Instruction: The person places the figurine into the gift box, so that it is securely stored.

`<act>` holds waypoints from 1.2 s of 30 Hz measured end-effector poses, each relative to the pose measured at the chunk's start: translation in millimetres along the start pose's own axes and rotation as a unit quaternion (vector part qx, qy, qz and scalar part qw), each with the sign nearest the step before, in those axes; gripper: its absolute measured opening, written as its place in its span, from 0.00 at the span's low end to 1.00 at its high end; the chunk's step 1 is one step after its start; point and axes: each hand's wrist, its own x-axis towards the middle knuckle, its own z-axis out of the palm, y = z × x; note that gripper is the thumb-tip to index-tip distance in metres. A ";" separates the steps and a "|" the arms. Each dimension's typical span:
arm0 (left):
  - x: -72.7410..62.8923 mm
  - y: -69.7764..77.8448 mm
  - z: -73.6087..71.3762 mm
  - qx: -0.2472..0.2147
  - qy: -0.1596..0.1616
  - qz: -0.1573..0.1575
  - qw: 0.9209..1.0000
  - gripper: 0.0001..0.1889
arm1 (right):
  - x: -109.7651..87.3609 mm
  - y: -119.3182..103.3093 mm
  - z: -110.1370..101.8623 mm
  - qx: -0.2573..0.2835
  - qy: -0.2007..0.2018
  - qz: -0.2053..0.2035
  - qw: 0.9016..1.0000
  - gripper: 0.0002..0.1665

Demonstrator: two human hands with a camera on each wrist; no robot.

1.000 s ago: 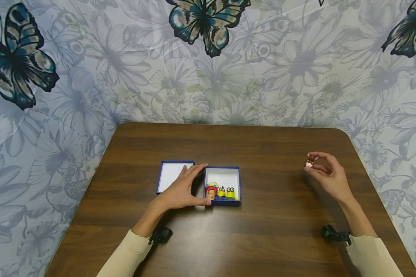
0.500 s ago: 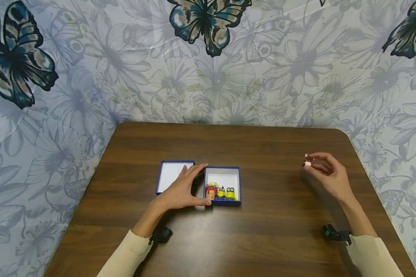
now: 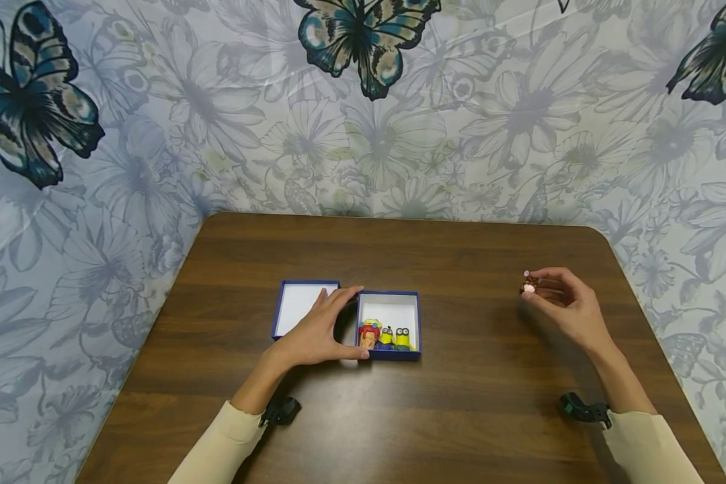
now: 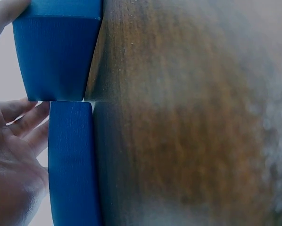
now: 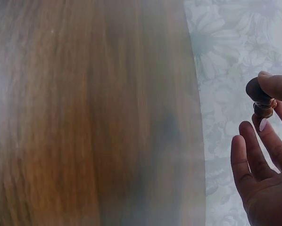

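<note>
In the head view a blue-edged box point(image 3: 390, 354) with a white inside lies on the table. Three small figurines stand along its near wall: one with red hair point(image 3: 369, 333) and two yellow-and-blue minions point(image 3: 385, 338). My left hand point(image 3: 317, 333) spans the box's left side, thumb at the near corner and fingertips at the far one. In the left wrist view the thumb meets the blue box point(image 4: 58, 56). At the right, my right hand point(image 3: 571, 306) pinches a small brown figurine point(image 3: 529, 283) with a pale pink part, held above the table between thumb and fingers.
A shallow blue-edged lid point(image 3: 299, 306), white inside, lies left of the box, partly behind the left hand. The brown wooden table point(image 3: 460, 417) has rounded far corners. Behind it hangs a flowered backdrop point(image 3: 399, 154) with butterflies.
My right hand has drifted a little to the left with the brown figurine, which has turned slightly. The left hand, box and lid have stayed where they were.
</note>
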 end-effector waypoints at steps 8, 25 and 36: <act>0.1 2.8 -1.8 0.001 -0.004 -0.004 1.000 0.66 | 2.6 -10.8 18.6 -0.009 -0.021 -0.017 1.000 0.26; 1.7 2.1 -0.6 -0.003 0.000 -0.003 1.000 0.66 | 11.9 -31.3 63.1 -0.028 -0.084 -0.021 0.996 0.23; -0.5 1.7 -1.8 -0.002 -0.001 -0.005 1.000 0.67 | 19.2 -53.1 101.6 -0.070 -0.117 -0.024 0.990 0.22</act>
